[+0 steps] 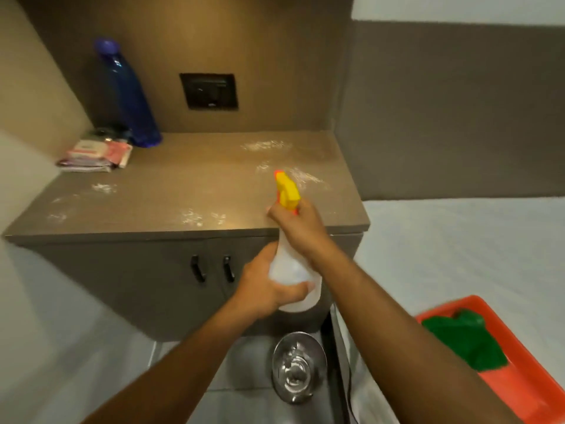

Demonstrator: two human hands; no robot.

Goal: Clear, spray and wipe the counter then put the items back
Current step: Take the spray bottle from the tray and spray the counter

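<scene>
A white spray bottle (286,264) with a yellow nozzle head is held in front of the brown counter (183,185), its nozzle aimed at the counter's right part. My right hand (301,228) grips the neck and trigger. My left hand (269,286) cups the bottle's lower body. White patches of spray foam lie scattered over the counter top. A tall blue bottle (128,96) stands at the counter's back left corner. Beside it lies a small stack of pink and white packets (97,154).
A black socket plate (209,90) sits in the back wall. The cabinet below has two black door handles (212,269). A steel vessel (298,367) stands on the floor. An orange tray (519,390) holding a green cloth (467,341) rests on the white bed at right.
</scene>
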